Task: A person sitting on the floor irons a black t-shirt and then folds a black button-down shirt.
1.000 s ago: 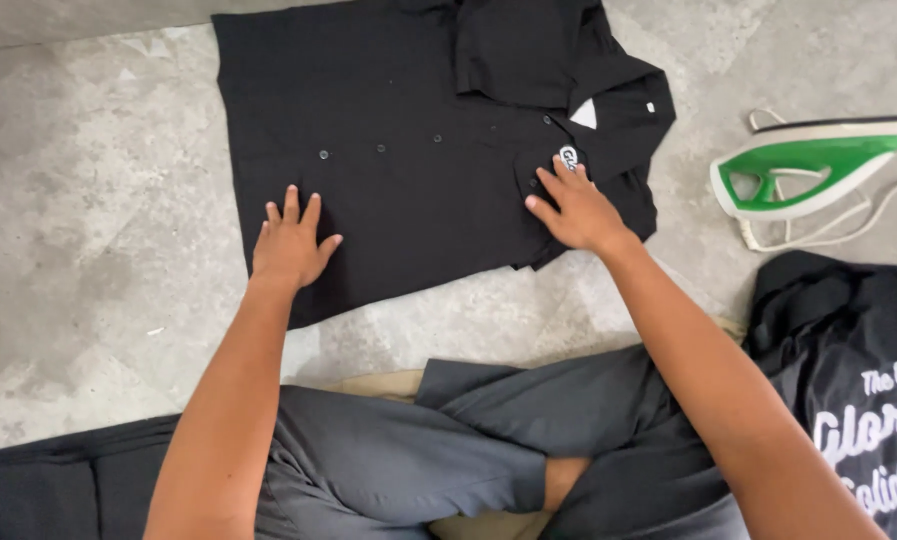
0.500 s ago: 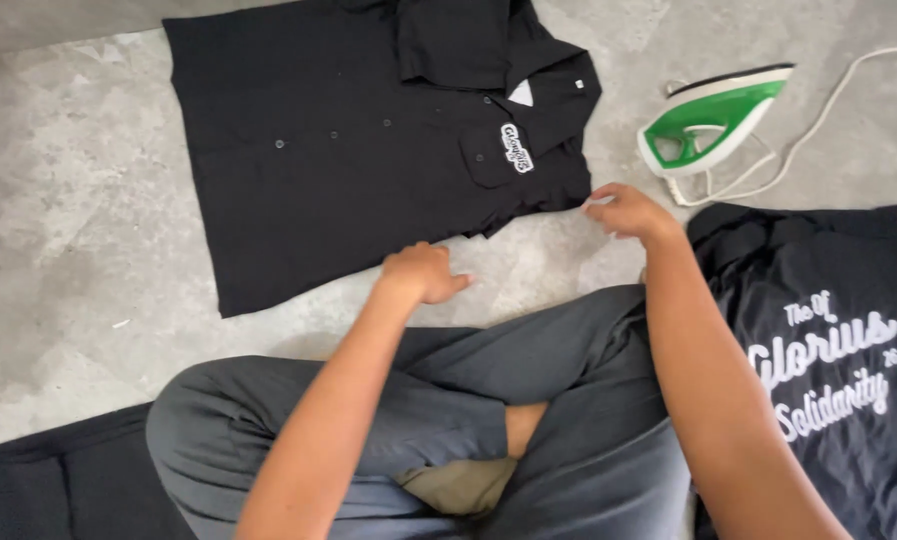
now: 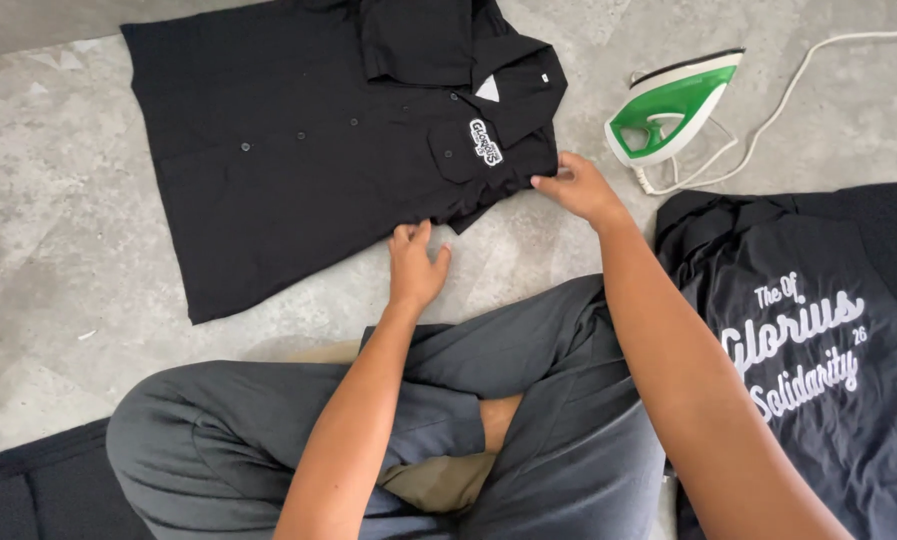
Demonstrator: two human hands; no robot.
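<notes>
We pinch the soft, light black button-up cotton shirt at its near hem: left hand loosely open, fingertips touching; right hand gripping the edge.

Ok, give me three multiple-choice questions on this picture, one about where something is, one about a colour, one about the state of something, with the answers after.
1. Where does the iron stand?
A. on the black shirt
B. on the floor beyond the right hand
C. on the person's lap

2. What colours is the iron?
A. green and white
B. red and grey
C. blue and black

3. How does the buttoned black shirt lie?
A. crumpled in a heap
B. hung on a hanger
C. spread flat on the floor

Answers:
1 B: it sits on the grey floor just past the right hand, its white cord trailing away.
2 A: green body with white trim.
3 C: it lies flat, with the left hand and the right hand at its near edge; a second, printed black shirt lies apart at the right.
</notes>
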